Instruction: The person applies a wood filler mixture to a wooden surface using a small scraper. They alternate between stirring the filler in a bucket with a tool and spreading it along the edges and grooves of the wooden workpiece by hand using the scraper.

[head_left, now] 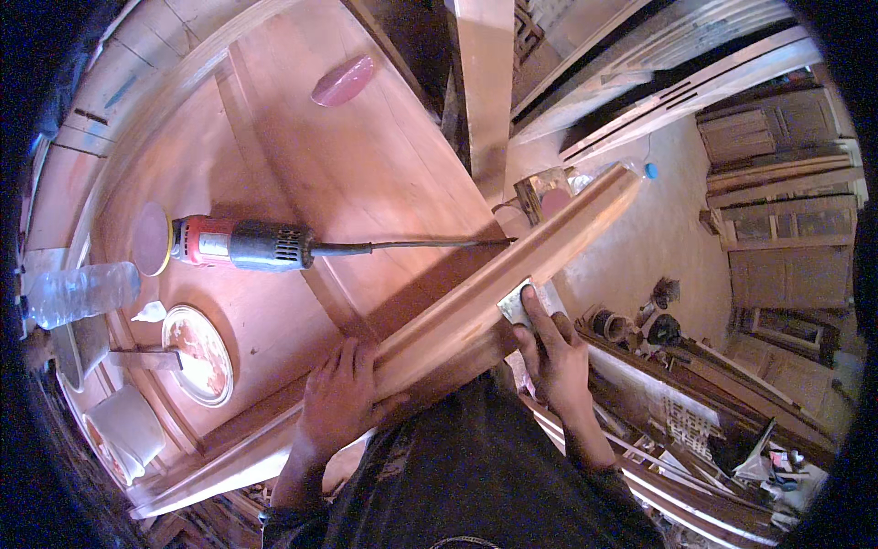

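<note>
A long moulded wooden plank (439, 334) lies slantwise in front of me, from the lower left up to the upper right. My left hand (340, 398) is wrapped over its near edge, gripping it. Farther up the plank, my right hand (556, 352) presses a small pale folded piece of sandpaper (510, 309) flat on the wood, fingers stretched over it. Left of the plank a red and black angle grinder (242, 244) rests on its side on a wooden panel (302, 174), with a pink sanding disc (152, 240) on its head. Its black cord runs toward the plank.
Another pink disc (344, 80) lies far up the panel. At the left are a plastic bottle (84, 293), a smeared round lid (212, 361) with a flat scraper (144, 360) across it, and a white bucket (133, 430). Boards (677, 87) and wooden doors (786, 274) stand to the right.
</note>
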The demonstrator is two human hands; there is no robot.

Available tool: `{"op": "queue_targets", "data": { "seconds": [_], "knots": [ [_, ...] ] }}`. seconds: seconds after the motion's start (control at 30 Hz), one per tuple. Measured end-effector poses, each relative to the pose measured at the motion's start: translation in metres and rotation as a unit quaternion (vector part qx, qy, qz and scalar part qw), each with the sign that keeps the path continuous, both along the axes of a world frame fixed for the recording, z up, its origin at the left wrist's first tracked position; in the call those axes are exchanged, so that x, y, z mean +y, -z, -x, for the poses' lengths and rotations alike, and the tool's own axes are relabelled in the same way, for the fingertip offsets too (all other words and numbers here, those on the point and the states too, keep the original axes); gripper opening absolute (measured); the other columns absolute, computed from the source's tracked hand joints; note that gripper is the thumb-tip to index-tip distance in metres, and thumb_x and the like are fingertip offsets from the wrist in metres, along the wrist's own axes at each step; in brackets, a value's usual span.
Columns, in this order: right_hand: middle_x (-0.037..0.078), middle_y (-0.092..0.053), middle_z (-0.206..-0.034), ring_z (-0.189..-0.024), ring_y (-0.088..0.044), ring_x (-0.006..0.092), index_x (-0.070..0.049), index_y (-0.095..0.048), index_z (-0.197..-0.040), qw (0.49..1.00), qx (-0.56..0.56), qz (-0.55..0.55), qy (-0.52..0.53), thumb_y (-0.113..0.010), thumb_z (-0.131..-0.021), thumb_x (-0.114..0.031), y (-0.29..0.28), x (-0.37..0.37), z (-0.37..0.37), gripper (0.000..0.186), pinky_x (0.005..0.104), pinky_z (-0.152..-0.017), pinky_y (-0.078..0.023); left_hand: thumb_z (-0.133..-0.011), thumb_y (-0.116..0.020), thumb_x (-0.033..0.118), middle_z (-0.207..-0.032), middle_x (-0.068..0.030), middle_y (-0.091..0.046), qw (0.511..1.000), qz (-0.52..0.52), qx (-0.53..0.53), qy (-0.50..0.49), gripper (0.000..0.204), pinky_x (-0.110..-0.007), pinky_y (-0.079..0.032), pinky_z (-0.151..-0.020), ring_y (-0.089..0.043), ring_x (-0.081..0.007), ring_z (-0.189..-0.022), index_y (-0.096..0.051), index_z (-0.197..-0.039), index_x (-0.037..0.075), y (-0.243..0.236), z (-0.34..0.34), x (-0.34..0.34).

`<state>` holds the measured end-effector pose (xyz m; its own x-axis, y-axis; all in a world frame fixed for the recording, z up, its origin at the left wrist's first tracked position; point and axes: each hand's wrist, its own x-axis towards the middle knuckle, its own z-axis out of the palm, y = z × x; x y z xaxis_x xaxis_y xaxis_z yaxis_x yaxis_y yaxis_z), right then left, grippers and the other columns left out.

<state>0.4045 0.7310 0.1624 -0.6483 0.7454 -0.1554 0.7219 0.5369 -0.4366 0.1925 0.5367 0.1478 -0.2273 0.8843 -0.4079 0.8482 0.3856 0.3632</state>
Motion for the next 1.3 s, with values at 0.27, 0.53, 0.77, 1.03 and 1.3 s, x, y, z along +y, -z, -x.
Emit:
{"op": "queue_targets", "data": {
  "seconds": [0.27,0.53,0.77,1.03,1.3],
  "knots": [
    [0.013,-0.059,-0.079,-0.064,-0.062,0.0333,-0.025,-0.051,-0.141,0.983,-0.108,0.011,-0.150,-0.063,-0.092,-0.030,-0.063,0.024,-0.012,0.051,0.0439,-0.059,-0.052,-0.080,-0.067,0.057,-0.119,-0.0240,-0.054,1.000,0.009,0.010,0.011,0.078,-0.048,-0.052,-0.084,-0.060,-0.0397,-0.106,-0.047,-0.125,-0.003,0.005,-0.003,-0.003],
    [0.009,-0.062,-0.086,-0.057,-0.065,0.0245,-0.029,-0.045,-0.145,0.864,-0.252,-0.147,-0.410,-0.058,-0.086,-0.025,-0.084,0.069,0.026,0.060,0.0376,-0.051,-0.055,-0.082,-0.067,0.052,-0.114,-0.0216,-0.054,0.998,-0.047,0.034,0.018,0.073,-0.046,-0.051,-0.087,-0.058,-0.0382,-0.106,-0.049,-0.123,-0.005,0.005,-0.010,-0.004],
    [0.008,-0.060,-0.079,-0.056,-0.064,0.0267,-0.029,-0.049,-0.142,0.888,-0.310,-0.183,-0.286,-0.060,-0.090,-0.032,-0.098,0.109,0.012,0.053,0.0393,-0.052,-0.054,-0.082,-0.066,0.053,-0.110,-0.0196,-0.054,0.997,-0.066,0.031,0.004,0.067,-0.046,-0.051,-0.086,-0.059,-0.0364,-0.104,-0.052,-0.115,-0.003,0.007,-0.010,-0.009],
    [0.004,-0.058,-0.080,-0.057,-0.062,0.0236,-0.032,-0.050,-0.141,0.873,-0.248,-0.163,-0.387,-0.064,-0.086,-0.033,-0.089,0.066,0.007,0.057,0.0362,-0.053,-0.054,-0.081,-0.066,0.053,-0.109,-0.0213,-0.055,0.997,-0.070,0.033,0.005,0.070,-0.046,-0.051,-0.085,-0.058,-0.0373,-0.103,-0.051,-0.118,-0.004,0.006,-0.008,-0.006],
    [0.008,-0.059,-0.080,-0.058,-0.063,0.0255,-0.030,-0.051,-0.140,0.890,-0.287,-0.167,-0.312,-0.060,-0.089,-0.032,-0.076,0.085,0.001,0.051,0.0389,-0.053,-0.054,-0.079,-0.070,0.051,-0.112,-0.0219,-0.054,0.999,-0.049,-0.016,-0.005,0.075,-0.045,-0.051,-0.087,-0.059,-0.0367,-0.103,-0.048,-0.124,-0.005,0.002,-0.001,-0.001]
  ]
}}
